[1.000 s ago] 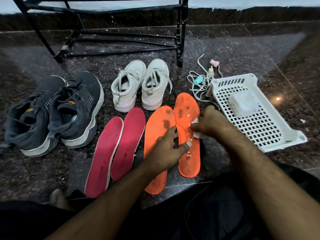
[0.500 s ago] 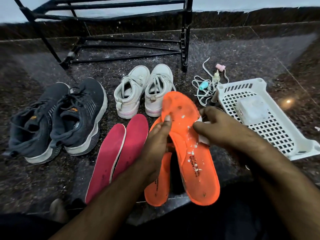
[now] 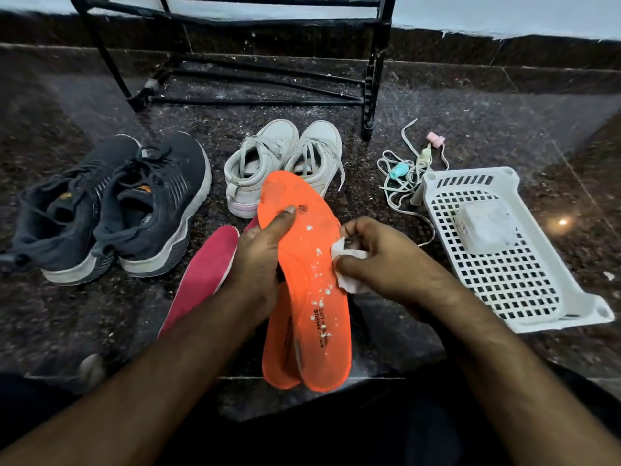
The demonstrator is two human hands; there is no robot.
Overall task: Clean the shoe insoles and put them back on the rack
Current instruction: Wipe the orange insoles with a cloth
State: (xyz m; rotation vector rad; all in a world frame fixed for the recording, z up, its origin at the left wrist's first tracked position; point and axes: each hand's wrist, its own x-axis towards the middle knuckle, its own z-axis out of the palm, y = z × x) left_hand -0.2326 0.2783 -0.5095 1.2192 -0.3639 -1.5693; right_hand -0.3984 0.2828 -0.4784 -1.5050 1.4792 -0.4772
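My left hand (image 3: 258, 264) holds an orange insole (image 3: 309, 277) lifted off the floor, thumb on its top face, which is dotted with white flecks and dark smudges. My right hand (image 3: 383, 264) pinches a crumpled white wipe (image 3: 347, 267) against the insole's right edge. A second orange insole (image 3: 280, 351) lies on the floor underneath, mostly hidden. Two pink insoles (image 3: 205, 274) lie to the left, partly behind my left hand. The black metal shoe rack (image 3: 373, 68) stands at the back.
A pair of dark sneakers (image 3: 114, 210) sits at the left and white sneakers (image 3: 285, 159) in the middle. A white plastic basket (image 3: 524, 297) holding a small clear box (image 3: 487, 227) lies at the right, with loose laces (image 3: 403, 176) beside it. Dark speckled stone floor all round.
My left hand has picked the right-hand orange insole up off the floor and brought it closer. My right hand with the wipe has moved to its right edge.
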